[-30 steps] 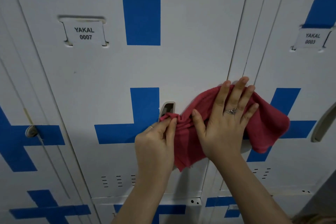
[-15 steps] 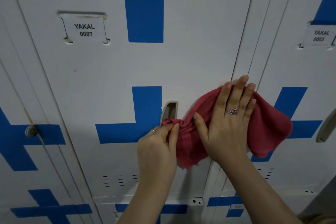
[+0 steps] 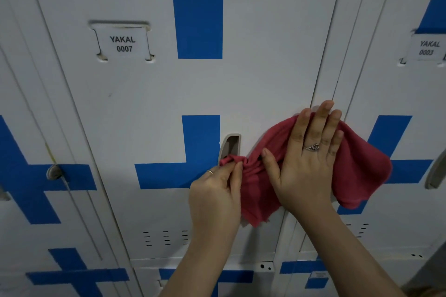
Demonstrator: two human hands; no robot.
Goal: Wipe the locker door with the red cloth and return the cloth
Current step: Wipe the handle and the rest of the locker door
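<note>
White locker door (image 3: 265, 75) carries the red cloth (image 3: 359, 171), pressed flat under the straight fingers of the right hand (image 3: 306, 166), its bunched corner pinched by the left hand (image 3: 214, 193) just beside; limp and light, it seems best gripped bunched.

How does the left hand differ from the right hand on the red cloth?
The left hand pinches a bunched corner of the red cloth beside the door handle; the right hand lies flat on it with straight fingers. The left hand is lower than the right hand. Both wear a ring.
</note>
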